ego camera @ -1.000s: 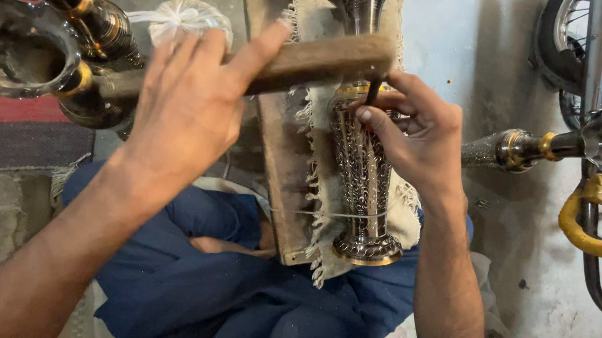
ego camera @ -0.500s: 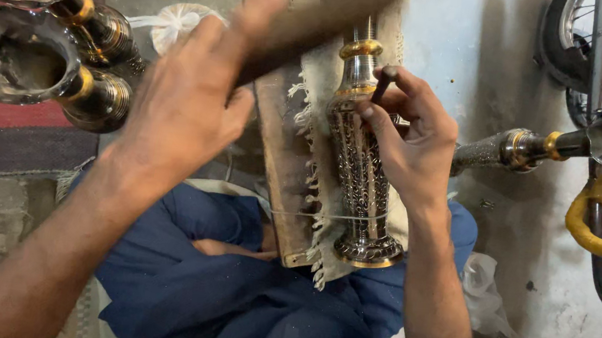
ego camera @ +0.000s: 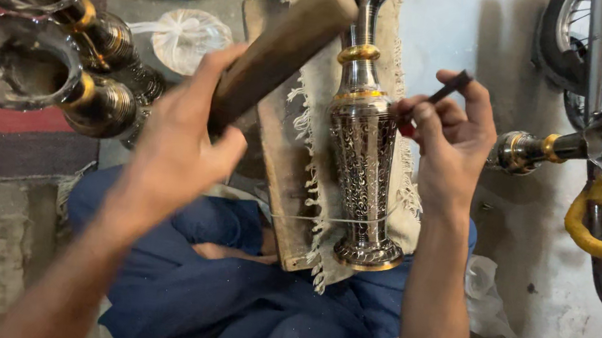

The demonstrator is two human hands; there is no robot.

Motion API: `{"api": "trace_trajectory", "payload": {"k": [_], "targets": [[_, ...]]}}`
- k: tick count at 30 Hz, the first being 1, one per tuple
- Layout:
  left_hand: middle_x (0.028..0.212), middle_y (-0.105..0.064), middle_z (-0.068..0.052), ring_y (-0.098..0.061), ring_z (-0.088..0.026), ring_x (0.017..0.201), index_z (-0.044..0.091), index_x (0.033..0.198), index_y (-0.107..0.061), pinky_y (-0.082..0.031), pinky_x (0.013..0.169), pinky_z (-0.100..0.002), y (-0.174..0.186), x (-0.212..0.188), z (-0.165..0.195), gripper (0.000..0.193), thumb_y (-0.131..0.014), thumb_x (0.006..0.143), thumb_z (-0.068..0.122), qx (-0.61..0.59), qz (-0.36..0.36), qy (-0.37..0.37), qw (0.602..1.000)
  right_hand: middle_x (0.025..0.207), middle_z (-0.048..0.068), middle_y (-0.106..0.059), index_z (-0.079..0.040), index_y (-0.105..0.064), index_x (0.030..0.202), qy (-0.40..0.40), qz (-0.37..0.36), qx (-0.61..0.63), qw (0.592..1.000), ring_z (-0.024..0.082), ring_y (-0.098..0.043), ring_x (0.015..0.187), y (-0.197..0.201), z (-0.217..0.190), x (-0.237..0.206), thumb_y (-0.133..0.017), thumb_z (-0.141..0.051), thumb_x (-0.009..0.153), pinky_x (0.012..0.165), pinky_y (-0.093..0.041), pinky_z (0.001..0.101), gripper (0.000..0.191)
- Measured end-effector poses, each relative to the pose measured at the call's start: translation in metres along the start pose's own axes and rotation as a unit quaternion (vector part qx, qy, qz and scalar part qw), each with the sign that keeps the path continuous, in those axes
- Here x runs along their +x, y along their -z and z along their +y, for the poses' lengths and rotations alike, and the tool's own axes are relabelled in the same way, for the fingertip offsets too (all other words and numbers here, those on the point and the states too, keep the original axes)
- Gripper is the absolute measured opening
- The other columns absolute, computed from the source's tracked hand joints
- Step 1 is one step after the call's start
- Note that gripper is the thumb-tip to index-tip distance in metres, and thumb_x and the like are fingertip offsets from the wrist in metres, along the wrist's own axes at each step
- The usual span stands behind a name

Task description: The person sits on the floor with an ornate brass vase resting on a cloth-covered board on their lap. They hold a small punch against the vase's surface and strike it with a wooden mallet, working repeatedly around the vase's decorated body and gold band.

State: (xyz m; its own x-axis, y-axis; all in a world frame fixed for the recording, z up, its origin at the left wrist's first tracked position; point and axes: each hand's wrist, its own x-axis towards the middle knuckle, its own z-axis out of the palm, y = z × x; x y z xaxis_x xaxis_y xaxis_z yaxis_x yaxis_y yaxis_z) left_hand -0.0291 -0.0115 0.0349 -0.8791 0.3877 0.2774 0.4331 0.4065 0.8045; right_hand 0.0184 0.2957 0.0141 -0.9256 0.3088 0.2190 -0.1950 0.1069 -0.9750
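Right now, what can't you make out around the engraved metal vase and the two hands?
Head view only:
- Thin dark tool: its tip is hidden by the right hand.
- Brown wooden mallet: motion-blurred, its handle inside the left hand.
- Engraved metal vase: pattern too fine to read.

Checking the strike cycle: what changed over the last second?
Left hand swung the wooden mallet up off the tool. Right hand lifted the thin chisel clear of the engraved vase. Both grips unchanged; vase still lying on the cloth-covered board.
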Motion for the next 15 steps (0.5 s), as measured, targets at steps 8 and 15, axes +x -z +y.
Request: {"api": "trace_trajectory", "payload": {"k": [8,15], "targets": [[0.095,-0.071,-0.009,-0.074,-0.021,0.082,0.008,0.129,-0.047,-0.058,0.075,-0.033,-0.056,-0.016,-0.007,0.045,-0.071,0.092,0.006,-0.173,-0.013,0.018,0.985,0.108,0.016,-0.075,0.001,-0.05,0.143,0.049,-0.052,-0.038,0.997,0.017,-0.074,0.1,-0.008,0.013,-0.016,-0.063,0.013,0.104,0.087,-0.064,0.0282,0.043],[0.095,-0.066,-0.019,-0.067,-0.043,0.089,0.012,0.139,-0.047,-0.052,0.074,-0.051,0.002,0.027,0.016,0.061,-0.072,0.084,0.006,0.095,-0.094,-0.059,0.989,0.11,0.016,-0.075,0.003,-0.052,0.142,0.064,-0.027,-0.044,0.997,0.016,-0.073,0.102,-0.018,0.011,-0.024,-0.063,0.013,0.105,0.088,-0.062,0.0274,0.04]]}}
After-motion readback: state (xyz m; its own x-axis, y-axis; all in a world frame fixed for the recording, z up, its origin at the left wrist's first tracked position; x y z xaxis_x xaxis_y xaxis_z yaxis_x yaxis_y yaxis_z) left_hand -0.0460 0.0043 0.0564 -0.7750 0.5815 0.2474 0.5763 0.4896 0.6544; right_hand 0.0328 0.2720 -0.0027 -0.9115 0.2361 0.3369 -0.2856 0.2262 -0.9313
